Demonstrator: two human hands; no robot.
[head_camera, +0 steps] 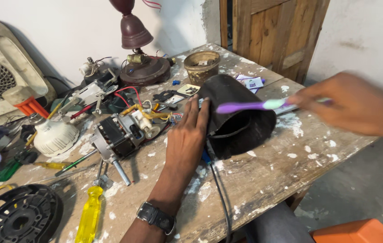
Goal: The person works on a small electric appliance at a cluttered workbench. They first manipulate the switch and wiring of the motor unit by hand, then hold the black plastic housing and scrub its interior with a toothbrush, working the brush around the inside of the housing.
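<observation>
A black cylindrical housing (241, 121) lies on its side on the paint-spattered wooden table (263, 175), its open end facing me. My left hand (187, 135) rests flat against its left wall, fingers spread, a watch on the wrist. Blurred by motion, my right hand (353, 105) grips a purple and pale green toothbrush (250, 106) whose purple end reaches across the top of the housing's opening. A black cable (220, 198) runs from the housing toward me.
An electric motor (119, 135) with a shaft sits left of my hand amid coloured wires. A yellow screwdriver (89, 216), a black round grille (18, 218), a white bulb-like part (55, 137), a brown lamp base (144, 69) and a small pot (201, 65) crowd the table. A wooden door (272, 31) stands behind.
</observation>
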